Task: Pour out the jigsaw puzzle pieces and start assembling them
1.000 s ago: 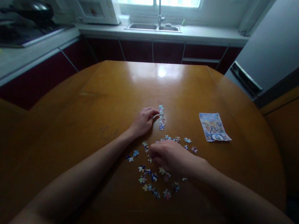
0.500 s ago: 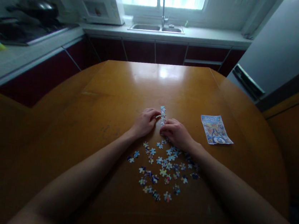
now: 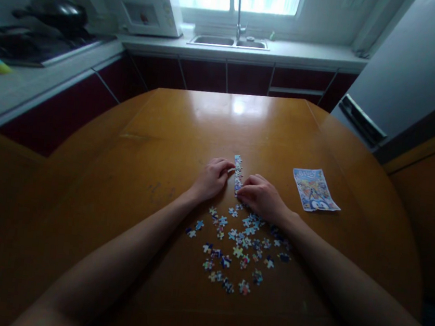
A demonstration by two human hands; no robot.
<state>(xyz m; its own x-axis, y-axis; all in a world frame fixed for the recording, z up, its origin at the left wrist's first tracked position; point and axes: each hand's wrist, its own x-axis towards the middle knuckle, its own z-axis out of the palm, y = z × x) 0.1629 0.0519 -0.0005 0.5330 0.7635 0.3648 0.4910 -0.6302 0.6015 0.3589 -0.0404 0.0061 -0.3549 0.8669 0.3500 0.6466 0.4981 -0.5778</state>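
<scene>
A narrow strip of joined jigsaw puzzle pieces [image 3: 237,169] lies on the wooden table, pointing away from me. To its left rests my left hand [image 3: 212,177], thumb and fingers bent but apart, the fingertips by the strip's edge. A small pale sliver shows at those fingertips; I cannot make out what it is. My right hand [image 3: 261,197] has its thumb and fingers pinched at the strip's near right end, hiding part of it. Loose puzzle pieces [image 3: 237,251] lie scattered nearer to me, some partly beneath my right wrist.
A creased picture sheet [image 3: 315,190] with a blue cartoon figure lies on the table [image 3: 190,123], right of my hands. Beyond the table are a sink [image 3: 213,40], a microwave [image 3: 148,13] and a stove with a black pan [image 3: 58,11]. A fridge [image 3: 405,64] stands at right.
My right hand has shifted slightly right and its fingers have drawn back, showing more of the strip's near end. My left hand keeps its place beside the strip.
</scene>
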